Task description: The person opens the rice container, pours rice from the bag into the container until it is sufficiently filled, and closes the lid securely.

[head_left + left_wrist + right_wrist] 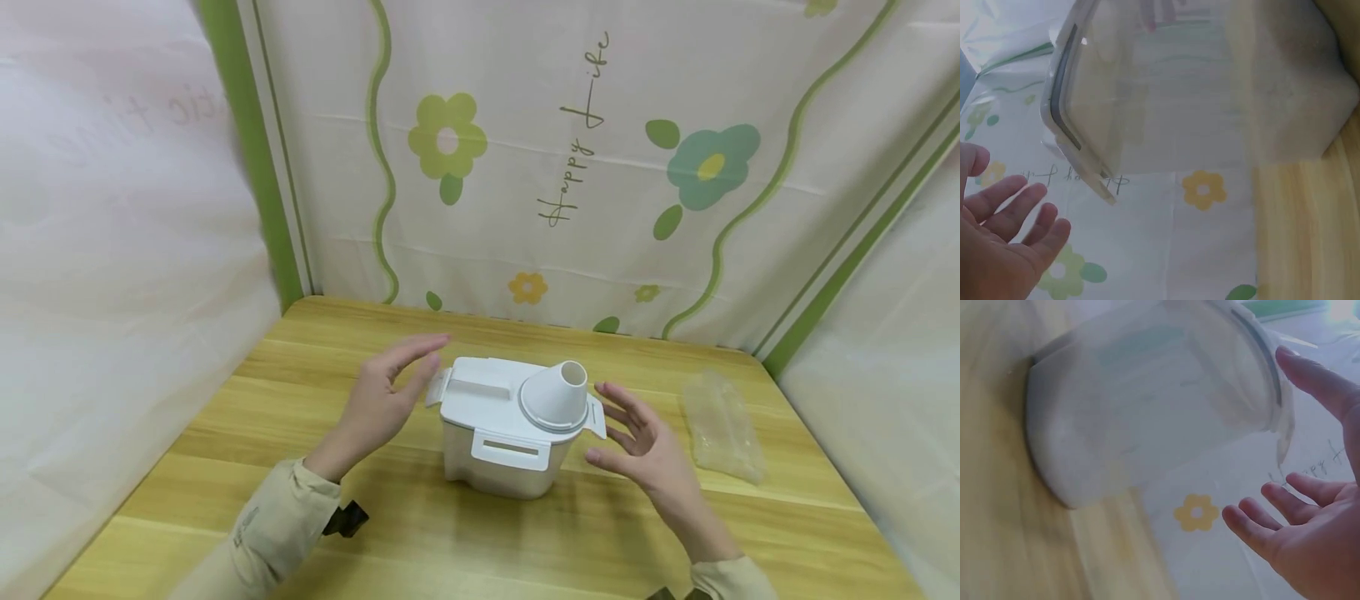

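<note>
Flowered cloth (487,233) fills the upper part of the head view, behind a wood-grained worktop (225,467). At lower centre a white container (495,479) stands upright on it. Slotted flaps stick out from its lid (487,414): a front flap (512,461), a left flap (437,387) and a right flap (596,417). The left hand (375,408) hangs near the left flap, the right hand (648,450) near the right one; both have loose, parted fingers and hold nothing. To handle it well, I'd judge, the hands should meet both ends evenly and push squarely on the flaps, since thin plastic may bend if pressed askew. A tapered spout (551,404) rises on the lid's right half, and a clear plastic bag (723,429) lies at right.

From the left wrist, the container takes the upper right, its wall milky, perhaps translucent, with a grey line (1057,106) along the lid's rim. Relaxed fingers at lower left stand apart from it.

From the right wrist, it sits at upper centre, smooth and round-cornered. The thumb (1313,378), at upper right, comes close to the lid; whether it touches, I can't tell.
</note>
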Demonstrator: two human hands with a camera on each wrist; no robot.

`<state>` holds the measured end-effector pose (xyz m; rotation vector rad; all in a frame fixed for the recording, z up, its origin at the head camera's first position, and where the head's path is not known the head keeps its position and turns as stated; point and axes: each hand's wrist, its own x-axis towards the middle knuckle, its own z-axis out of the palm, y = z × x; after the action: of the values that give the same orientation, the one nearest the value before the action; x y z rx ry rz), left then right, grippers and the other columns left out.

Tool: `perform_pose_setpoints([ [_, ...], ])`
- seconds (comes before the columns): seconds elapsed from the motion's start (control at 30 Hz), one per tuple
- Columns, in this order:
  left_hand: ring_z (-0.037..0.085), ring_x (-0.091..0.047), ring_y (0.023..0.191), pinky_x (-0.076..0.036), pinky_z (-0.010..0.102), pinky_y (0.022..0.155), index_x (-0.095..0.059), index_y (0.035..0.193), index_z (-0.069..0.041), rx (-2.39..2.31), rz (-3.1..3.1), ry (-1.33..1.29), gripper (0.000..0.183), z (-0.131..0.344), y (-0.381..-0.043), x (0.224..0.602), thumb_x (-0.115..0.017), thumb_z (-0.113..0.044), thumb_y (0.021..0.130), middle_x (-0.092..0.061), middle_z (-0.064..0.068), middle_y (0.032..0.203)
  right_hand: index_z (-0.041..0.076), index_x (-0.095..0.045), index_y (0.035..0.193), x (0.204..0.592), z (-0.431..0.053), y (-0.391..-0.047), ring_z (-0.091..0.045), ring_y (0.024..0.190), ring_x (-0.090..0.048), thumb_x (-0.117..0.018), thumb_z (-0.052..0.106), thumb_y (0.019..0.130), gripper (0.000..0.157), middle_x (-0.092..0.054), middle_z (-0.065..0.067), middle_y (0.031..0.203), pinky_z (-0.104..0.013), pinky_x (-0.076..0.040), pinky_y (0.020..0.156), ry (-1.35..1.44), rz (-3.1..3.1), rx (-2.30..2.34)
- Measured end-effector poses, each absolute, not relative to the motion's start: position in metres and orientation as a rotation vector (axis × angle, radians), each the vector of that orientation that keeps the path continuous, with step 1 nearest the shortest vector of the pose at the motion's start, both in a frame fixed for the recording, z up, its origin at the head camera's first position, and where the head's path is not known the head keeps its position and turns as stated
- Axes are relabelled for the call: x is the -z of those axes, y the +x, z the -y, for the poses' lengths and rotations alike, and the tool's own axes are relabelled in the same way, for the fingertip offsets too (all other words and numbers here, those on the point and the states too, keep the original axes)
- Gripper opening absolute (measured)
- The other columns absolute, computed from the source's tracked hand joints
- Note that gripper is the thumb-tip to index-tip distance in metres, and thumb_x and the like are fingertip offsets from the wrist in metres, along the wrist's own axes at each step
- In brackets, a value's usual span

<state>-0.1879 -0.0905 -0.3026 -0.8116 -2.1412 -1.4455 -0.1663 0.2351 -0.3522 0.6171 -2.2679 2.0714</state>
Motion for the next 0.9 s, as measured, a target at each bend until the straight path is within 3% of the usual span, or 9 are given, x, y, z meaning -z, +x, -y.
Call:
perform_pose_setpoints([
  [0.3,0.02,-0.048,0.112,-0.041,0.032,0.09,-0.056,0.119,-0.004,1.568,2.161,-0.665,0.028,0.096,-0.175,0.314,-0.041,-0.011,0.096,-0.054,0.007,0.121,0.017,-0.038,0.136,0.325,-0.209,-0.169,-0.024,0.12,-0.038,-0.076,0.002,0.068,0.078,-0.039,-0.005,0.133,-0.032,-0.037,0.095,0.634,2.342,-1.84],
  [0.47,0.021,-0.047,0.114,-0.04,0.032,0.092,-0.055,0.119,-0.002,1.592,2.141,-0.653,0.029,0.096,-0.172,0.318,-0.039,-0.012,0.097,-0.054,0.007,0.121,0.016,-0.042,0.132,0.328,-0.204,-0.173,-0.024,0.107,-0.049,-0.079,0.007,0.066,0.076,-0.047,-0.005,0.126,-0.029,-0.043,0.087,0.619,2.324,-1.831],
  [0.7,0.016,-0.046,0.114,-0.039,0.03,0.092,-0.056,0.12,-0.007,1.603,2.129,-0.616,0.031,0.101,-0.182,0.342,-0.037,-0.018,0.098,-0.054,0.003,0.122,0.012,-0.043,0.13,0.346,-0.207,-0.186,-0.024,0.105,-0.05,-0.079,0.003,0.065,0.074,-0.051,-0.007,0.122,-0.031,-0.043,0.087,0.643,2.258,-1.927],
  [0.9,0.01,-0.05,0.108,-0.042,0.03,0.089,-0.055,0.123,-0.012,1.573,2.235,-0.584,0.035,0.104,-0.185,0.354,-0.036,-0.028,0.098,-0.053,-0.003,0.123,0.014,-0.044,0.128,0.348,-0.208,-0.19,-0.023,0.104,-0.051,-0.081,0.01,0.064,0.074,-0.052,-0.005,0.12,-0.028,-0.044,0.086,0.62,2.316,-1.876],
])
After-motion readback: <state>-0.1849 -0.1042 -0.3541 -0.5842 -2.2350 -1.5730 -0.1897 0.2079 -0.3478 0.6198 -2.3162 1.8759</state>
